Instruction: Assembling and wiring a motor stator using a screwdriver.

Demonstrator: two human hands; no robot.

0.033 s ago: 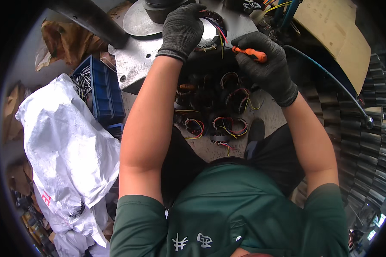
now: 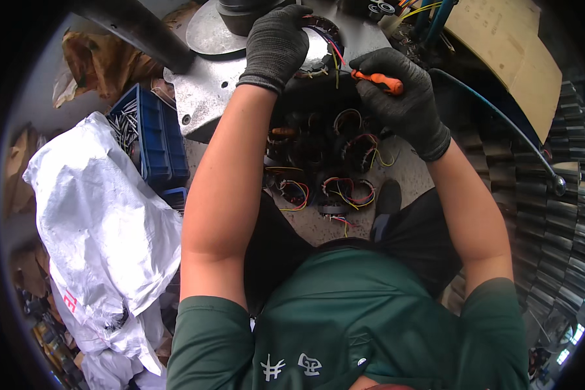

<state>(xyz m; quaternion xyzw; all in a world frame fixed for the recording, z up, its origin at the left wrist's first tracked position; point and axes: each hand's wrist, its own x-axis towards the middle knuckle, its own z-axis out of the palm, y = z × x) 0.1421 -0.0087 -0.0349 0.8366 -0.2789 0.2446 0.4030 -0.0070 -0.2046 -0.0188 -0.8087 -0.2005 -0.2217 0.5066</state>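
Head view, with the picture taken as a clock face: since the earlier picture, we see hardly any change, so we judge that the same handling goes on, with both hands at one place. The wire-wound ring [image 2: 323, 26] is at twelve o'clock, on the grey metal table [image 2: 208, 94], and its loose coloured wires [image 2: 335, 47] hang toward the right hand. The left hand [image 2: 276, 49], in a dark knitted glove, is also at twelve o'clock, with fingers bent at the ring's left edge; the fingertips are partly hidden, so we cannot tell if they grasp it or only press it. The right hand [image 2: 402, 91], between one and two o'clock, is closed around an orange-handled tool [image 2: 387, 83], whose thin shaft points to nine o'clock, near the wires; we cannot tell if its tip touches them. More wired rings [image 2: 335, 209] lie near the clock's centre, a blue crate [image 2: 164, 140] at ten, and a white sack [image 2: 104, 195] at nine.
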